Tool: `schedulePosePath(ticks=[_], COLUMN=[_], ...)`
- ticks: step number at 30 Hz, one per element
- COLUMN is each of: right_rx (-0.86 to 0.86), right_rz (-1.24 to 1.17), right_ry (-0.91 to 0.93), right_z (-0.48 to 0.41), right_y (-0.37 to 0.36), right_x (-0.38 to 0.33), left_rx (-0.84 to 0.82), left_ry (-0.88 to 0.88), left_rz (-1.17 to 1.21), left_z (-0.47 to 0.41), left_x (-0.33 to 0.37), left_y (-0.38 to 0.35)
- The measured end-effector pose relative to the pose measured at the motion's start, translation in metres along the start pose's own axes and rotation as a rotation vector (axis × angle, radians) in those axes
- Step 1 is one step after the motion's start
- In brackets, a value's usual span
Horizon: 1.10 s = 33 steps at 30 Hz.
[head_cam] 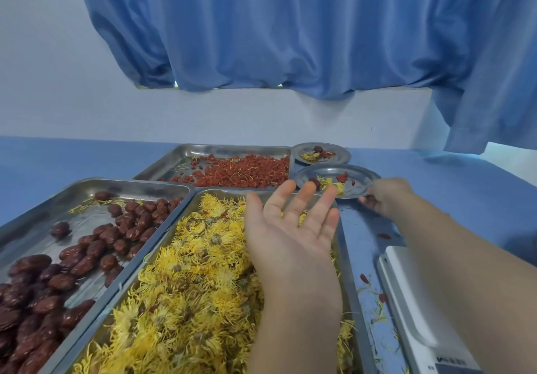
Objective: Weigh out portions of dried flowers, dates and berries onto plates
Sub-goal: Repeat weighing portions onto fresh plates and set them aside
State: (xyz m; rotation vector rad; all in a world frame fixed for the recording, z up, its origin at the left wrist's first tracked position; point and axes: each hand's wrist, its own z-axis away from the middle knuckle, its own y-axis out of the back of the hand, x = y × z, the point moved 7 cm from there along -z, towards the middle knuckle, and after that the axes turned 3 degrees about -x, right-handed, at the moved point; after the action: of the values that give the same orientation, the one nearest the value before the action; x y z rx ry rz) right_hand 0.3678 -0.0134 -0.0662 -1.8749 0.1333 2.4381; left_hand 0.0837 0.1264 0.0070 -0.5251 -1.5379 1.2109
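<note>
Three steel trays lie before me: dark red dates point(72, 260) at the left, yellow dried flowers point(189, 280) in the middle, red berries point(241, 171) behind. My left hand point(290, 228) hovers palm-up and open over the flower tray, fingertips near the rim of a small steel plate point(360, 183). That plate holds a date, flowers and some berries. My right hand point(386, 196) grips its near right rim. A second filled plate point(337, 155) stands just behind it.
A white scale point(412, 295) sits at the right front on the blue table, partly under my right forearm. Loose berries point(384, 236) and petals lie scattered beside it. A wall and blue curtain point(290, 30) close off the back.
</note>
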Motion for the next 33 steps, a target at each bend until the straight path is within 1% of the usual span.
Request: schedulePosePath(ticks=[8, 15, 22, 28, 33], right_rx=[-0.088, -0.132, -0.268, -0.393, -0.526], right_rz=[-0.021, -0.01, -0.077, -0.094, -0.089], right_ry=[0.013, -0.03, -0.071, -0.086, -0.03], right_z=[0.009, 0.018, 0.037, 0.066, 0.124], right_y=[0.0, 0.001, -0.025, -0.02, 0.012], right_x=[0.0, 0.003, -0.002, -0.008, -0.029], left_rx=[-0.001, -0.009, -0.014, -0.034, -0.137], left_ry=[0.002, -0.009, -0.018, -0.016, 0.014], left_rz=[0.014, 0.003, -0.033, -0.114, -0.285], left_z=[0.002, 0.004, 0.003, 0.003, 0.005], left_x=[0.001, 0.001, 0.001, -0.001, -0.013], left_y=[-0.002, -0.004, -0.003, -0.004, -0.015])
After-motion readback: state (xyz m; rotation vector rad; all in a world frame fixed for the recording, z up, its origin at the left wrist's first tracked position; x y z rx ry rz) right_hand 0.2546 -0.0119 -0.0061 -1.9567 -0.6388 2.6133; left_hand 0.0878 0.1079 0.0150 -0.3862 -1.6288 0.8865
